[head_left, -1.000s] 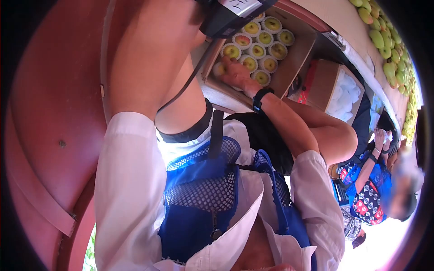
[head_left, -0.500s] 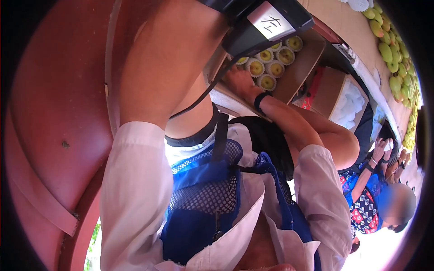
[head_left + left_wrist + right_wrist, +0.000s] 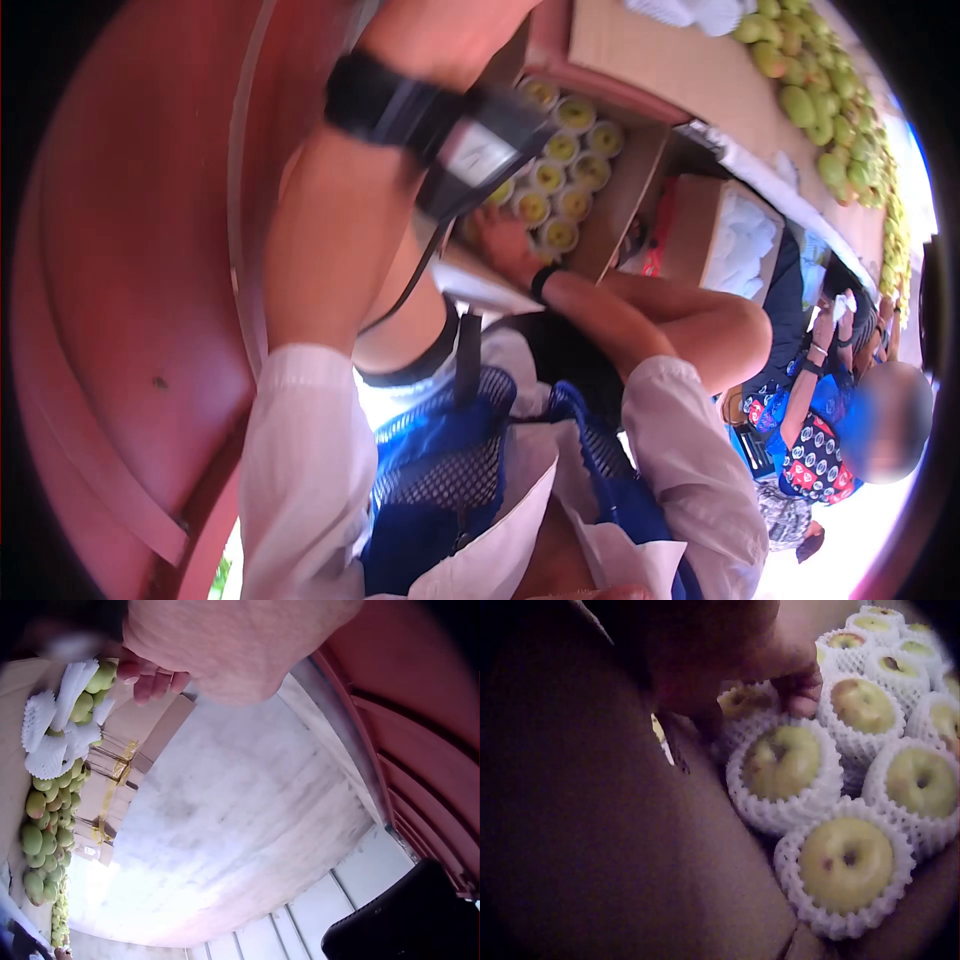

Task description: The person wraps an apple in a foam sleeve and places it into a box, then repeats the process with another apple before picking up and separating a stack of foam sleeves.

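Note:
In the head view my right hand (image 3: 508,243) is down in the near left corner of a cardboard box (image 3: 628,195) of apples in white foam nets. The right wrist view shows the fingers of my right hand (image 3: 731,649) curled round a netted apple (image 3: 739,706), partly hidden under the hand. Beside it sit other netted apples (image 3: 847,862), stem ends up. My left hand (image 3: 240,645) is raised, its fingertips bent downward; whether it holds anything is hidden. Only its wrist and lower edge show at the top of the head view.
Green mangoes (image 3: 798,105) and empty foam nets (image 3: 46,735) lie on the cardboard-covered surface above. A box of white foam nets (image 3: 742,245) stands right of the apples. A red wall (image 3: 130,250) rises at left. Another person (image 3: 815,450) is at far right.
The left wrist, out of sight at the top before, has come into the head view, uncovering more apples. My right hand remains in the same corner of the box. The head view has shifted.

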The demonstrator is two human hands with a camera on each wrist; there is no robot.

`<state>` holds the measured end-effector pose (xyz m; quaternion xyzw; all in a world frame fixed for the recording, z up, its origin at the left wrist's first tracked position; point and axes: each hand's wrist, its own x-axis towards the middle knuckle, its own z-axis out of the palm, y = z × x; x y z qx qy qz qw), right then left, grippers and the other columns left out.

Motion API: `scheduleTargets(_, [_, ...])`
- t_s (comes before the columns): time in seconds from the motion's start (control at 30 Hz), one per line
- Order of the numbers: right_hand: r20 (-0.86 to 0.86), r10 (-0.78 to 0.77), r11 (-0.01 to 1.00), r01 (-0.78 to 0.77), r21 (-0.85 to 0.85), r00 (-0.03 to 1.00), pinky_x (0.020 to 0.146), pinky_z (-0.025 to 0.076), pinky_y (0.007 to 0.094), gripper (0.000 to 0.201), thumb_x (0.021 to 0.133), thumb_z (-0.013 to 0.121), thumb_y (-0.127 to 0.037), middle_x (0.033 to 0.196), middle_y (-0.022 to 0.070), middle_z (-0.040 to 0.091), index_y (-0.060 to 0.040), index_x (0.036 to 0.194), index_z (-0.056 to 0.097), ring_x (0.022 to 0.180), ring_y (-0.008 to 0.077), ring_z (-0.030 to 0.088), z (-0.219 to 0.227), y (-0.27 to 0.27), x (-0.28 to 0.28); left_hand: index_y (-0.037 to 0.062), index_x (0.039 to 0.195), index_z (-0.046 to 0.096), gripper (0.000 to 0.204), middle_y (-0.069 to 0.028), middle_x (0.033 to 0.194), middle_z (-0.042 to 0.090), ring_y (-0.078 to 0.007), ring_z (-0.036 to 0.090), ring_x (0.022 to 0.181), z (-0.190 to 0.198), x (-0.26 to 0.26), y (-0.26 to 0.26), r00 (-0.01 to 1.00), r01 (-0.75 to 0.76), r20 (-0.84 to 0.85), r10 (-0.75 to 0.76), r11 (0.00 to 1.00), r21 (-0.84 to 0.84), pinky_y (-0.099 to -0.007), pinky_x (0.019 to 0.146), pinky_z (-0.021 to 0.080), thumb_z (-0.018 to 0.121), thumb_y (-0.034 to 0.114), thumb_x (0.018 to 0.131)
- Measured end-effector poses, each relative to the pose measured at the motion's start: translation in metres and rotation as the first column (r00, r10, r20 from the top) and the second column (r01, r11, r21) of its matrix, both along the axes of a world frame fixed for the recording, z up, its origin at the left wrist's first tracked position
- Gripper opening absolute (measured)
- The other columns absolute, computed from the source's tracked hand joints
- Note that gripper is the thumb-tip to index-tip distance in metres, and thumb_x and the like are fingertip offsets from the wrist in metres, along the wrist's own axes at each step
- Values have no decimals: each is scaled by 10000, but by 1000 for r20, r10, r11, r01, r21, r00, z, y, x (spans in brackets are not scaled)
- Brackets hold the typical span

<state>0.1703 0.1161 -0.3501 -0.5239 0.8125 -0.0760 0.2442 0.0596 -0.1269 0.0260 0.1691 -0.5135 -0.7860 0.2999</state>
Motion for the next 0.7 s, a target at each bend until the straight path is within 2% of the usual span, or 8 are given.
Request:
scheduleTargets(0.03, [-69,28,1000,-27,8,997,1041,416,640,536,841,609,-156,1350,230,526,-108,1365,507,1147,375,624,7,8,23,-28,1125,594,483,-126,962,665,-210,672,820,1,0,-1,1000,1,-15,-1,1000,16,-286,608,505,454,431,1066])
scheduleTargets(0.1, [36,19,996,-22,83,999,882,539,489,520,817,629,-142,1306,241,544,-89,1322,521,1127,365,641,28,4,18,-21,1128,596,475,-121,963,666,-206,673,826,5,5,-4,1000,-11,8,11,999,32,-286,621,505,471,433,1060])
scheduleTargets(0.23, [49,111,976,-118,183,993,861,547,465,439,881,588,-144,1260,227,594,-50,1307,539,1058,355,671,55,-2,12,-13,1134,596,471,-117,973,665,-203,675,837,7,6,-5,996,-50,71,46,997,63,-285,624,502,489,439,1053])
scheduleTargets(0.27, [26,80,983,-83,163,996,824,558,462,308,877,592,-160,1166,220,646,-34,1155,630,1069,346,673,64,-5,13,-12,1138,596,448,-119,988,664,-203,675,862,7,7,-5,998,-45,55,42,998,54,-283,628,501,513,419,1047])
scheduleTargets(0.37, [96,165,950,-184,253,982,752,572,457,245,876,599,-194,1007,210,701,-37,1044,686,1010,325,701,114,-21,-6,-10,1137,594,417,-121,991,663,-209,675,891,8,11,-5,998,-45,48,45,999,9,-283,633,500,528,391,1044])
scheduleTargets(0.47, [21,151,985,-152,83,988,704,577,468,233,885,608,-235,875,185,726,-48,974,717,917,316,725,151,-23,-27,7,1244,573,329,-115,1134,660,-211,665,1024,13,11,-6,995,-16,100,18,1000,-19,-307,755,526,549,262,1037])
scheduleTargets(0.63, [100,44,996,-51,75,994,798,564,451,289,900,606,-250,980,185,719,-88,1126,686,955,367,688,277,-34,-92,-1,1167,603,243,-111,1086,685,-201,687,1010,14,7,-2,998,-1,64,0,1000,13,-284,721,498,591,184,1009])
scheduleTargets(0.7, [73,10,999,-13,39,997,795,568,403,259,922,601,-238,966,135,730,-89,1110,699,933,322,707,297,-33,-128,-7,1188,595,254,-112,1100,683,-209,685,1020,14,8,-2,998,41,42,-43,998,43,-287,736,506,593,171,1007])
